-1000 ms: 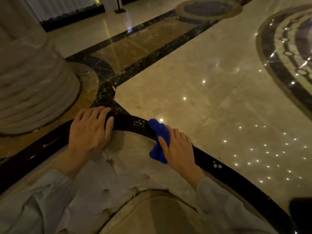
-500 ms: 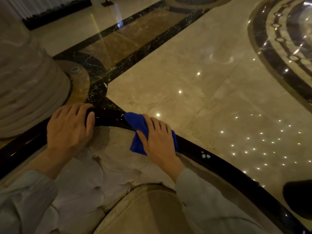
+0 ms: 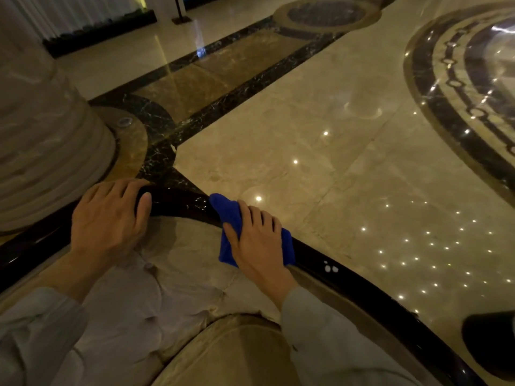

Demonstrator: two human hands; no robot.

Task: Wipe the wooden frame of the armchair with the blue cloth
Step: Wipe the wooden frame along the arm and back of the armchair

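Note:
The armchair's dark glossy wooden frame [image 3: 178, 203] curves across the lower view, from the left edge to the bottom right. My right hand [image 3: 257, 243] presses the folded blue cloth [image 3: 227, 213] flat onto the top rail, fingers spread over it. My left hand [image 3: 108, 218] rests on the same rail a little to the left, fingers curled over its far side, thumb on the near edge. Below the rail lies the pale tufted upholstery [image 3: 156, 277] of the chair back.
A thick ribbed marble column base [image 3: 41, 151] stands close behind the chair at the left. Polished marble floor [image 3: 320, 151] with dark inlay bands stretches beyond. A dark rounded object [image 3: 493, 341] sits at the bottom right edge.
My right hand has slid the cloth rightward along the rail, away from my left hand. The left hand kept its hold on the frame. The camera view shifted slightly.

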